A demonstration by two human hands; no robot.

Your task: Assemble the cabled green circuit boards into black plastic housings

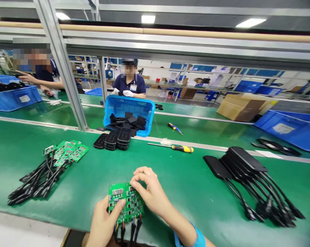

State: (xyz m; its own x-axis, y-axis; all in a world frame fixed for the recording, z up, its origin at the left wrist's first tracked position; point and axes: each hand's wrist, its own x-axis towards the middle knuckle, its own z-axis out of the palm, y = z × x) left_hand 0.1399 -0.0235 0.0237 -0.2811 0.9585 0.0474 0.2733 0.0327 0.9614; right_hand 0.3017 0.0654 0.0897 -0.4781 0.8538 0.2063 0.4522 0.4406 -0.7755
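Observation:
A green circuit board (126,202) with black cables hanging from its near edge sits low at the centre, over the green mat. My left hand (103,223) grips its lower left corner, thumb on the board's face. My right hand (150,192) curls over the board's upper right edge, fingertips pinched on it. A blue wristband (196,238) circles my right wrist.
A pile of green boards with black cables (52,164) lies left. Stacked black cases (113,140) and a tipped blue basket (130,113) stand behind. A yellow-handled screwdriver (175,148) lies mid-table. Black cabled units (249,175) lie right. Two people work across the bench.

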